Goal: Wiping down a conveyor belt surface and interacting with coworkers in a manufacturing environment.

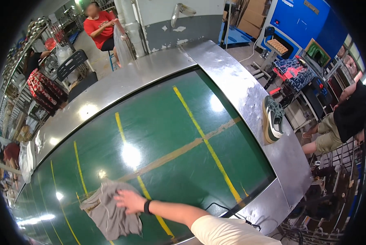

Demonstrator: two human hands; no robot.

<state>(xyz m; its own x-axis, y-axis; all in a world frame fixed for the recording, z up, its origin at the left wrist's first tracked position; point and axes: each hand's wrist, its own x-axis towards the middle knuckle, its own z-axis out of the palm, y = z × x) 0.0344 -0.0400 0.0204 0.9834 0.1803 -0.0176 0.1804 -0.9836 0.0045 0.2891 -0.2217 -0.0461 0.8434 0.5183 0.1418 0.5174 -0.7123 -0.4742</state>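
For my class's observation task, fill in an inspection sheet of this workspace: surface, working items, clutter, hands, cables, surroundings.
Surface: green belt with yellow lines and a worn brown strip, bordered by a sheet-metal frame; glare on both.
Job's things: rumpled grey cloth on the belt.
Clutter: one dark lace-up sneaker on the frame at right; white plastic bag at far left.
Hands: right hand on the cloth, fingers spread; left hand not in view.
Cables: apparently a thin black cord near the sleeve.
Surroundings: seated person in red holding clear plastic; black chair; others nearby.
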